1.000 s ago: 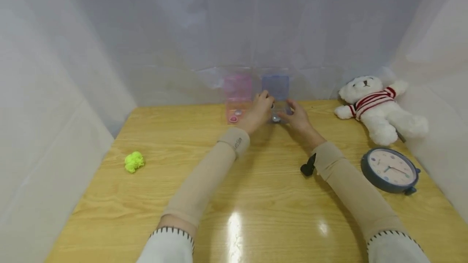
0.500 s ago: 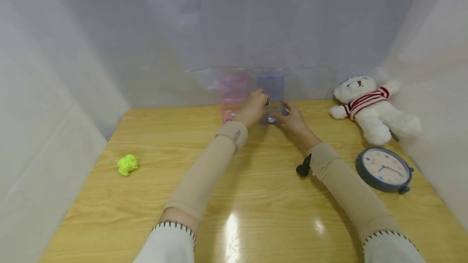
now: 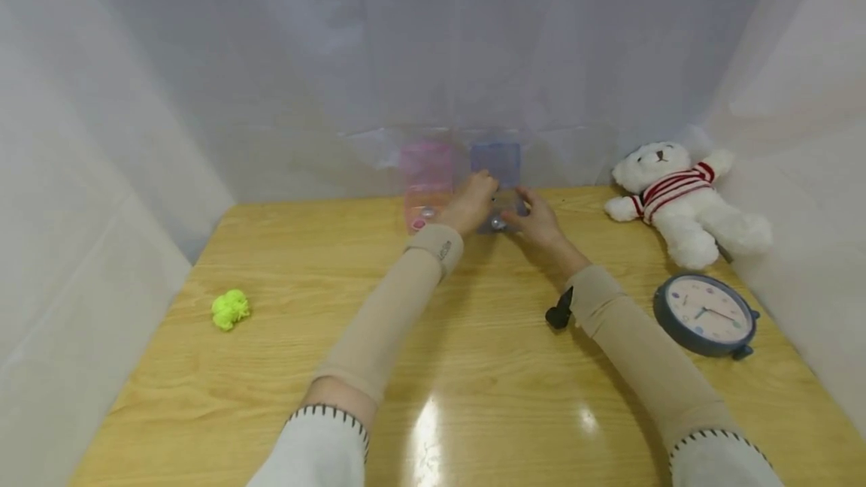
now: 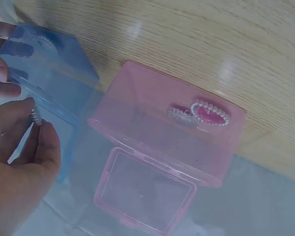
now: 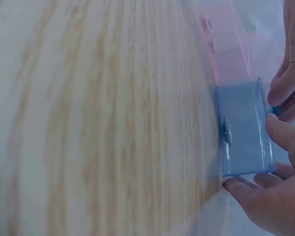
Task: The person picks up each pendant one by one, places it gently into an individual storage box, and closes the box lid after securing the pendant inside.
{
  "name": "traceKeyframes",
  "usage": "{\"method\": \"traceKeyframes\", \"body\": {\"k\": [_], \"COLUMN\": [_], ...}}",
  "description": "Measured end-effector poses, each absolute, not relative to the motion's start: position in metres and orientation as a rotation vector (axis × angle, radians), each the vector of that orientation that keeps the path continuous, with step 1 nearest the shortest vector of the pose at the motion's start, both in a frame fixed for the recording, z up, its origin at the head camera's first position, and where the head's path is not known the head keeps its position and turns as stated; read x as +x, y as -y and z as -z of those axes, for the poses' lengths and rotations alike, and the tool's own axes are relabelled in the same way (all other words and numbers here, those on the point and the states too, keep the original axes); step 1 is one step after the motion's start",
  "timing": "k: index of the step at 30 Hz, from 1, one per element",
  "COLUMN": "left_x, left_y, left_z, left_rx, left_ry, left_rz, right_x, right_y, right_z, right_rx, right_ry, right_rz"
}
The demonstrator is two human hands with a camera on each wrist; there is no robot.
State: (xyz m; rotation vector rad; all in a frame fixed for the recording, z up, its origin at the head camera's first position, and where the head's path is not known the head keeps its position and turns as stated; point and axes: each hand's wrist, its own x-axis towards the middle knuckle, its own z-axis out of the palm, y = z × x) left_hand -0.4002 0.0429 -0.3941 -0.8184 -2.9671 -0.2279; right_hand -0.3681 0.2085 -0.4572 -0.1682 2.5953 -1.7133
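A clear blue plastic box [image 5: 245,123] stands at the back of the table, its lid [image 3: 499,156] raised against the backdrop. Between thumb and fingers, my left hand [image 3: 471,201] pinches a small bead-edged ornament [image 4: 36,116] at the box's opening. My right hand [image 3: 539,222] grips the right end of the box, thumb near the rim and fingers along the side. Inside the blue box lies another beaded ornament [image 5: 227,132]. To its left, a pink box [image 4: 132,98] with its lid up holds a pink beaded ornament [image 4: 211,114] and a silvery one [image 4: 181,114].
A white teddy bear [image 3: 704,213] in a striped sweater lies at the back right. Closer in is a round blue-rimmed clock [image 3: 707,310]. A yellow-green fluffy clump [image 3: 231,310] sits on the left of the wooden table [image 3: 284,261]. Pale sheeting hangs behind.
The head view has shifted, so the scene sits slightly further left. My left hand has lowered a little toward the blue box with the ornament. My right hand has kept its place at the box.
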Motion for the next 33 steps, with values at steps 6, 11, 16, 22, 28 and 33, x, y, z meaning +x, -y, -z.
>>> {"method": "traceKeyframes", "body": {"k": [6, 11, 16, 22, 28, 33], "left_x": [-0.407, -0.409, -0.408, -0.401, -0.389, -0.378], "left_y": [-0.038, -0.032, -0.028, -0.017, 0.0, 0.011], "left_z": [0.4, 0.4, 0.397, 0.397, 0.394, 0.393], "left_rx": [-0.809, -0.775, -0.744, -0.715, -0.671, -0.646], "left_ry": [2.949, 2.952, 2.979, 2.951, 2.929, 2.946], "left_rz": [0.23, 0.253, 0.303, 0.282, 0.316, 0.412], "right_x": [-0.365, -0.366, -0.367, -0.364, -0.363, -0.363], "right_y": [-0.205, -0.203, -0.205, -0.205, -0.207, -0.208], "right_z": [0.457, 0.455, 0.454, 0.449, 0.444, 0.44], "right_rx": [-0.085, -0.091, -0.113, -0.059, -0.075, -0.08], "right_ry": [-2.451, -2.49, -2.561, -2.47, -2.497, -2.492], "right_rz": [1.821, 1.764, 1.689, 1.739, 1.712, 1.691]}}
